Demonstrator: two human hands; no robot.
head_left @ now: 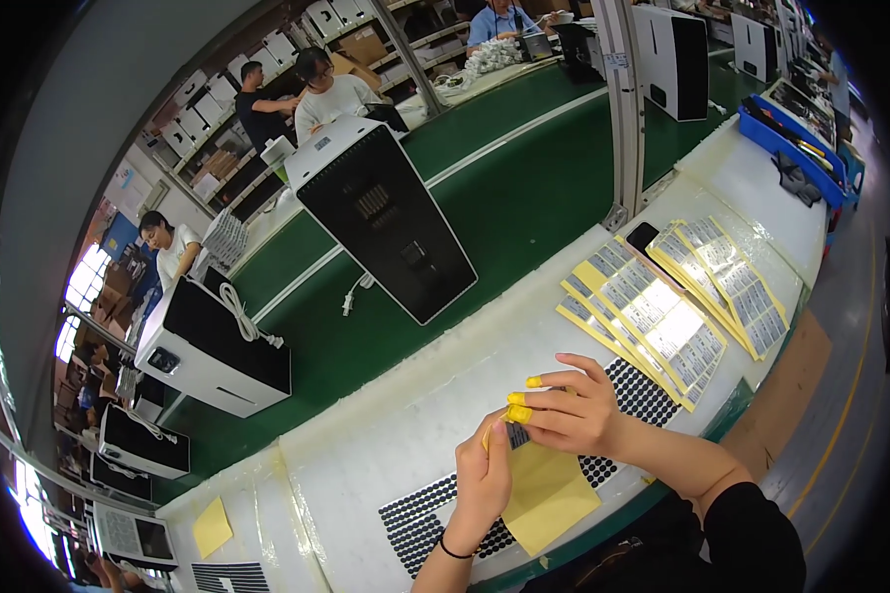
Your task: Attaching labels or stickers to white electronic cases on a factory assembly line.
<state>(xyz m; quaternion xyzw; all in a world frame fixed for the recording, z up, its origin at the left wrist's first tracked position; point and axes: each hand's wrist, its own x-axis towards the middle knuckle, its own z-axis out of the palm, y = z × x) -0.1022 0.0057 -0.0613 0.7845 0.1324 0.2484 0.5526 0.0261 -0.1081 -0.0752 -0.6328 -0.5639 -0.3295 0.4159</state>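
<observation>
Hands: two; the left hand and right hand meet at the fingertips above the near edge of the counter.
Left grip: narrow, thumb and forefinger pinched on a small yellow piece, too small to make out.
Right grip: fingers bent, close to the left thumb; whether they hold anything, I cannot tell.
Yellow caps: three visible, wrinkled, on right fingertips.
Wristband: one, thin and black, on the left wrist.
Yellow sheet: one, plain and rectangular, directly below the hands.
Dotted sheets: rows of round black dots show left and right of the yellow sheet; whether one sheet or several, I cannot tell.
Label sheets: two fanned groups, yellow-backed with silvery-grey rectangles, right of the hands; overlaps prevent an exact count.
Phone: one dark, flat, rounded-corner slab, at the label sheets' far end.
Small yellow paper: one, far left.
Bin: one, blue and open-topped, at the far right.
Counter surface: whitish, glossy, crossed by clear tape.
Conveyor: smooth green belt beyond the counter.
Machines: at least six, boxy, white with black panels.
Room: workshop with loaded shelves; at least four people beyond the belt.
</observation>
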